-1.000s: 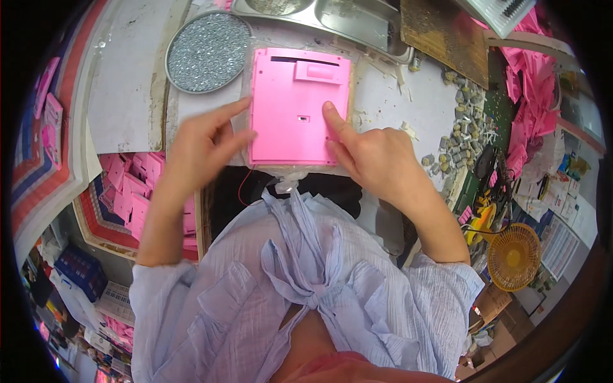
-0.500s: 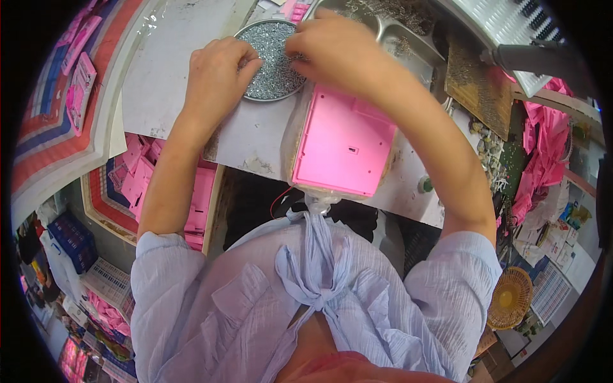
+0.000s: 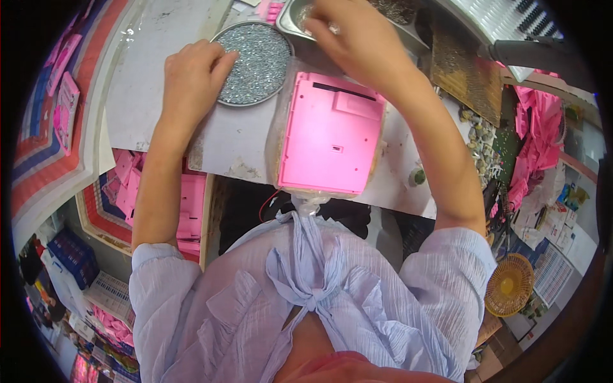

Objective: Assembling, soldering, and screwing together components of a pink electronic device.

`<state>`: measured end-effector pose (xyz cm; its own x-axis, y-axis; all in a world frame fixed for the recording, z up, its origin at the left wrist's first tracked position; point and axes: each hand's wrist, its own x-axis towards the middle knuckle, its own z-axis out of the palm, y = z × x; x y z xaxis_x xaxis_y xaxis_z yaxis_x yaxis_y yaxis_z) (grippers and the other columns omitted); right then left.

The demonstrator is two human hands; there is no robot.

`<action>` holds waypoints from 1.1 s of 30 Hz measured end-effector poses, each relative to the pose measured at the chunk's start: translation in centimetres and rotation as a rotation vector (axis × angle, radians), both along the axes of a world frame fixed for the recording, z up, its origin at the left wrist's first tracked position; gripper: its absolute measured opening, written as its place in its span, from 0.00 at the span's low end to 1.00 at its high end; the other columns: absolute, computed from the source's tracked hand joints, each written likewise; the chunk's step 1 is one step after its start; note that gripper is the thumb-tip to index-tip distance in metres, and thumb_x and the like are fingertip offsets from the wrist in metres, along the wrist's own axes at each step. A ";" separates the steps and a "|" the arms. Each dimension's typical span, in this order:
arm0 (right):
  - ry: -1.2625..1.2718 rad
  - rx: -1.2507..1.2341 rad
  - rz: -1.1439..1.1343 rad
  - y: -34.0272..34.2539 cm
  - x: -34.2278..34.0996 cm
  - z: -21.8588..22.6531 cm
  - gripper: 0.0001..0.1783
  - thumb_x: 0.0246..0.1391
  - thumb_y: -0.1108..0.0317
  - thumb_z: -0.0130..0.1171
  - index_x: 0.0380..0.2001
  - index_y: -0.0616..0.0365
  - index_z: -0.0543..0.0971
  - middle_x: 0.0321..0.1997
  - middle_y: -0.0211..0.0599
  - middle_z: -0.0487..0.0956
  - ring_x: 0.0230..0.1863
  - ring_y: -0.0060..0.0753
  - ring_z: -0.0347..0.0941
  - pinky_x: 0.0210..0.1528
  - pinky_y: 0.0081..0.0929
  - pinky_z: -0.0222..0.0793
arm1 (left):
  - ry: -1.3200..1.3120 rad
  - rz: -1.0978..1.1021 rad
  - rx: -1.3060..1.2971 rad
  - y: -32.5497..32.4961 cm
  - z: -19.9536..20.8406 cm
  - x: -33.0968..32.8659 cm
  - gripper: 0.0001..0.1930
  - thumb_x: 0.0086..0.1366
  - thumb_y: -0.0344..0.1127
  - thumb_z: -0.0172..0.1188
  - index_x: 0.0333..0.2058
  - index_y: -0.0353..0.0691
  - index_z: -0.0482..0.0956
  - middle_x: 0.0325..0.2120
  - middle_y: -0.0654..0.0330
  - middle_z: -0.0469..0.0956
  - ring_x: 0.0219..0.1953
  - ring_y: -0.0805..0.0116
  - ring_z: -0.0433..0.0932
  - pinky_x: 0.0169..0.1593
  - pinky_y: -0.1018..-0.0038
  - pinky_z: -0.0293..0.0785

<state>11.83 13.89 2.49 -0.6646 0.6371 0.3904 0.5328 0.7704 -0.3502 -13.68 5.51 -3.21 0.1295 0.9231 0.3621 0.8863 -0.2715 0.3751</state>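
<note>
A round shallow metal tin [image 3: 220,99] full of small silvery screws [image 3: 255,60] stands on the white worktop. My left hand [image 3: 195,73] is at the tin's left rim, fingers curled in and thumb against them; anything in them is hidden. Farther right, my right hand [image 3: 354,32] hangs over the near left part of a metal tray [image 3: 290,22]. Its fingers are blurred and partly beyond the top edge. Between my forearms a flat pink plastic casing [image 3: 329,137] with a dark slot along its far edge lies on a support wrapped in clear film.
A brown board [image 3: 466,73] covered with small dark pieces lies right of the tray. A dark arm-like fixture [image 3: 520,56] juts in at the right. Pink parts fill a box [image 3: 205,220] below my left forearm. A striped sheet [image 3: 105,70] with pink panels borders the left.
My right hand has moved from the tin's right side up over the metal tray. My left hand has drawn back to the tin's left rim. The whole view has shifted slightly.
</note>
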 end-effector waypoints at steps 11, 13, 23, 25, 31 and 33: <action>0.371 -0.427 -0.356 -6.9 10.6 -3.4 0.06 0.55 0.68 0.66 0.34 0.59 0.85 0.31 0.35 0.82 0.34 0.34 0.74 0.42 0.28 0.70 | -0.331 0.036 -0.195 -0.9 1.7 2.1 0.12 0.64 0.38 0.65 0.30 0.34 0.79 0.25 0.55 0.78 0.27 0.59 0.76 0.34 0.65 0.71; 0.403 -0.431 -0.351 -7.1 10.2 -3.7 0.06 0.55 0.68 0.66 0.33 0.59 0.85 0.30 0.35 0.82 0.33 0.33 0.73 0.42 0.28 0.69 | -0.483 -0.032 -0.222 -2.4 2.2 4.1 0.12 0.65 0.39 0.64 0.30 0.34 0.79 0.24 0.54 0.76 0.26 0.60 0.75 0.33 0.65 0.70; 0.525 -0.791 -0.439 -7.5 10.6 -2.2 0.08 0.59 0.69 0.65 0.38 0.62 0.85 0.33 0.25 0.82 0.32 0.14 0.71 0.35 0.15 0.68 | -0.323 -0.218 -0.110 -3.5 1.7 8.1 0.09 0.68 0.35 0.56 0.32 0.35 0.74 0.27 0.51 0.74 0.34 0.46 0.73 0.39 0.55 0.68; 0.517 -0.779 -0.455 -7.7 10.5 -2.1 0.09 0.59 0.69 0.65 0.39 0.62 0.86 0.32 0.26 0.83 0.31 0.14 0.72 0.35 0.15 0.68 | -0.231 -0.243 -0.087 -3.2 2.0 8.1 0.09 0.67 0.36 0.57 0.32 0.36 0.75 0.27 0.52 0.74 0.34 0.48 0.74 0.39 0.56 0.68; 0.475 -0.740 -0.418 -7.5 10.4 -3.5 0.09 0.56 0.68 0.67 0.35 0.63 0.87 0.27 0.29 0.83 0.29 0.15 0.73 0.34 0.17 0.68 | 0.042 -0.322 0.003 -2.4 2.6 8.3 0.10 0.66 0.37 0.60 0.31 0.37 0.74 0.28 0.53 0.75 0.35 0.50 0.75 0.40 0.60 0.69; 0.422 -0.756 -0.414 -7.1 10.3 -3.2 0.09 0.56 0.68 0.68 0.35 0.63 0.87 0.27 0.29 0.83 0.29 0.15 0.73 0.34 0.17 0.69 | 0.090 -0.334 0.008 -2.3 3.0 8.4 0.10 0.66 0.37 0.60 0.30 0.38 0.74 0.27 0.54 0.74 0.34 0.51 0.75 0.41 0.60 0.69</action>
